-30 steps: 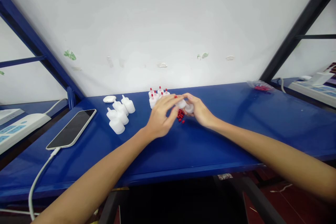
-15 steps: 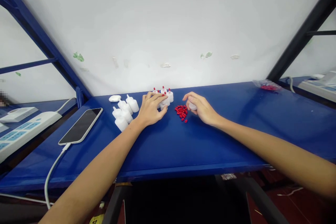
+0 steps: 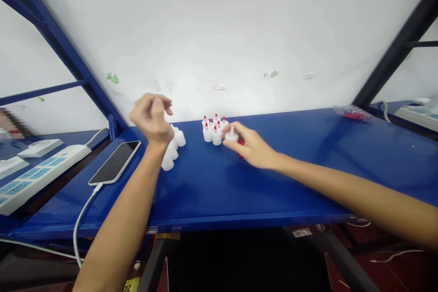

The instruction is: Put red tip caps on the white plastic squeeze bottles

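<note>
My right hand (image 3: 251,146) is closed round a small white squeeze bottle (image 3: 232,135), upright, its bare nozzle pointing up. Just left of it stands a group of white bottles with red tips (image 3: 216,137). Small red caps (image 3: 241,142) lie in a pile, partly hidden by my right hand. My left hand (image 3: 152,116) is raised above the table, palm turned up, fingers loosely curled, and I see nothing in it. Behind and beside that wrist are several uncapped white bottles (image 3: 167,160), some of them hidden.
A phone (image 3: 115,163) on a white charging cable lies at the left of the blue table (image 3: 219,191). Further left is a power strip (image 3: 44,178). A clear bag with red pieces (image 3: 352,113) sits at the back right. Behind the table rises a white wall (image 3: 219,32).
My left hand has left the red-tipped bottles and moved up and left. My right hand has shifted left over the red caps, turning its bottle so the nozzle shows.
</note>
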A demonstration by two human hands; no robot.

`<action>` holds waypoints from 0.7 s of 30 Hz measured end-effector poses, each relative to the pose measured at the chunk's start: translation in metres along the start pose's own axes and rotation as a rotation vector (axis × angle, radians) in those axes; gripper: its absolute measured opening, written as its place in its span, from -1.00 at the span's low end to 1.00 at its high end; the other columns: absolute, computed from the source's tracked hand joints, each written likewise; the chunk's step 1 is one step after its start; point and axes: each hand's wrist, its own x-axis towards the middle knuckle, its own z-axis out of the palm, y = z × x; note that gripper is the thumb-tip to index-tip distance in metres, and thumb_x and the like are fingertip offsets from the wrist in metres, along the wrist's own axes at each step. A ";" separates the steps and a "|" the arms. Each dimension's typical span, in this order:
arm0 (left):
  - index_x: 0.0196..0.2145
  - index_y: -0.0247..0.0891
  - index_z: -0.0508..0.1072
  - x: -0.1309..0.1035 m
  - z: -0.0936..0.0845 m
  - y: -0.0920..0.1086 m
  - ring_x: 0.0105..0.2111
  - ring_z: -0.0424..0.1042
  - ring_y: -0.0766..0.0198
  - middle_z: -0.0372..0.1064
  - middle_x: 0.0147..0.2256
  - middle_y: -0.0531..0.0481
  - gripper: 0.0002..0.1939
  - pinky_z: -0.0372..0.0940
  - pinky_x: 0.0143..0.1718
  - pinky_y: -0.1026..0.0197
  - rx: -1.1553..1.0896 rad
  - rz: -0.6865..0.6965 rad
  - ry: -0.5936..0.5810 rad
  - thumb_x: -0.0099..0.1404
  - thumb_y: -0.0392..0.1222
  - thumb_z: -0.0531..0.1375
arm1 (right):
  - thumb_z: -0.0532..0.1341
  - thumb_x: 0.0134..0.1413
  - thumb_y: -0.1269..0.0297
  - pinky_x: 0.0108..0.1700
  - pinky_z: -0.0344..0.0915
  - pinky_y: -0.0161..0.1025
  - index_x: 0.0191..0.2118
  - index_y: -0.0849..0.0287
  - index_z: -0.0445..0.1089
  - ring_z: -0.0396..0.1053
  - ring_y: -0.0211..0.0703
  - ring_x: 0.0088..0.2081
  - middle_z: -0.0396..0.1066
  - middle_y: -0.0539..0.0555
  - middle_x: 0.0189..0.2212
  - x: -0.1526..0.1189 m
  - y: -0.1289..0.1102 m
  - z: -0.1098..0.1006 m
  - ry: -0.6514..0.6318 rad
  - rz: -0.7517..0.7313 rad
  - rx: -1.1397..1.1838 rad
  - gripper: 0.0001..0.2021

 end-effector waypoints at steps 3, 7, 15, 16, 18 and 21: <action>-0.52 -0.27 0.37 0.028 -0.018 -0.008 -0.73 0.22 0.38 0.21 -0.60 0.07 -0.78 -0.02 -0.75 0.26 -0.249 0.040 0.202 0.21 -0.25 0.01 | 0.15 0.24 0.23 -0.13 0.23 -0.19 -0.06 0.14 0.32 0.33 -0.15 -0.22 0.43 0.07 -0.17 0.011 -0.019 0.028 -0.108 -0.152 0.009 -0.80; -0.57 -0.26 0.31 0.048 -0.041 -0.030 -0.80 0.02 0.39 -0.03 -0.73 0.14 -0.72 -0.22 -0.79 0.24 -0.278 -0.022 0.397 0.22 -0.33 -0.08 | 0.16 0.26 0.25 0.07 0.16 -0.08 -0.01 0.11 0.31 0.28 -0.04 0.03 0.42 0.10 0.00 0.043 -0.034 0.073 -0.161 -0.262 -0.003 -0.79; -0.58 -0.23 0.27 0.041 -0.042 -0.053 -0.73 -0.02 0.42 0.00 -0.71 0.13 -0.71 -0.15 -0.64 0.22 -0.055 -0.081 0.388 0.23 -0.38 -0.09 | 0.26 0.19 0.21 0.01 0.14 -0.06 -0.07 0.11 0.42 0.18 0.02 -0.04 0.49 0.05 -0.09 0.093 -0.041 0.132 -0.113 -0.352 -0.139 -0.79; -0.54 -0.23 0.27 0.039 -0.040 -0.053 -0.73 -0.03 0.40 -0.03 -0.71 0.14 -0.75 -0.13 -0.62 0.22 -0.046 -0.084 0.390 0.23 -0.37 -0.08 | 0.26 0.19 0.20 -0.03 0.16 -0.08 -0.07 0.12 0.43 0.18 0.00 -0.10 0.50 0.07 -0.14 0.093 -0.040 0.135 -0.114 -0.353 -0.157 -0.78; -0.47 -0.21 0.27 0.036 -0.037 -0.053 -0.71 -0.03 0.37 -0.08 -0.70 0.16 -0.81 -0.11 -0.59 0.22 -0.027 -0.095 0.389 0.24 -0.35 -0.06 | 0.25 0.20 0.20 -0.06 0.16 -0.11 -0.06 0.15 0.44 0.17 -0.02 -0.15 0.50 0.08 -0.19 0.090 -0.037 0.139 -0.122 -0.355 -0.184 -0.77; -0.43 -0.19 0.24 0.032 -0.034 -0.052 -0.68 -0.03 0.34 -0.09 -0.66 0.16 -0.86 -0.10 -0.56 0.22 -0.001 -0.120 0.375 0.26 -0.29 -0.04 | 0.25 0.20 0.20 -0.05 0.14 -0.12 -0.05 0.15 0.43 0.17 -0.04 -0.16 0.50 0.08 -0.16 0.086 -0.034 0.141 -0.112 -0.338 -0.210 -0.76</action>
